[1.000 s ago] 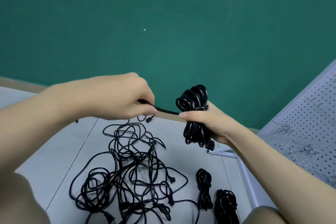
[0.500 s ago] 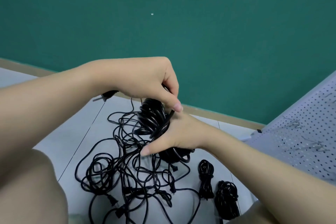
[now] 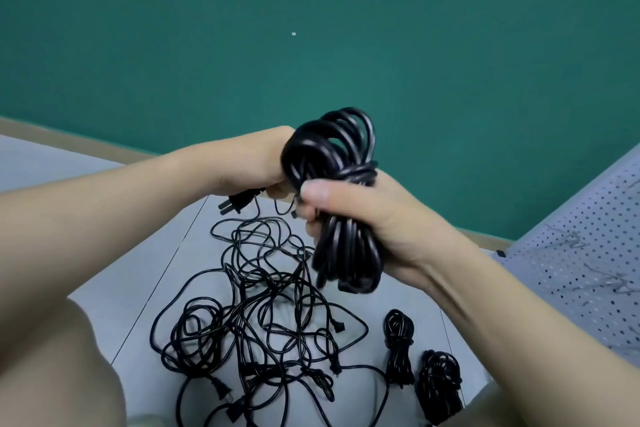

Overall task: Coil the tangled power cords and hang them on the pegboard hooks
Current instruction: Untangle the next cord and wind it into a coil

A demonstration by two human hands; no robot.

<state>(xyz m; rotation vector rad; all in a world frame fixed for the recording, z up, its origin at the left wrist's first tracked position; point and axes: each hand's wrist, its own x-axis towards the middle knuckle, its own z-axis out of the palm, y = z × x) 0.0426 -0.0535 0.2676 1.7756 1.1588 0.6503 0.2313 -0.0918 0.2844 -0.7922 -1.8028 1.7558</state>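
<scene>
Green wall [image 3: 346, 28] fills the upper part of the view, plain and flat, with a tan strip running along its foot. Below it lies a pale grey floor [image 3: 145, 253] crossed by thin seams. At the right edge a white pegboard [image 3: 588, 253] with rows of small holes slants across the corner.

Held up in front of the wall is a coiled black cord [image 3: 341, 191], wound into a thick bundle. The right hand [image 3: 374, 215] grips it round the middle, thumb across the front. The left hand [image 3: 263, 163] is curled behind the top of the bundle, with the cord's plug [image 3: 235, 203] sticking out below it.

On the floor under the hands sprawls a tangle of black cords [image 3: 263, 315]. Just to its right lie two small coiled cords [image 3: 398, 347], side by side.
</scene>
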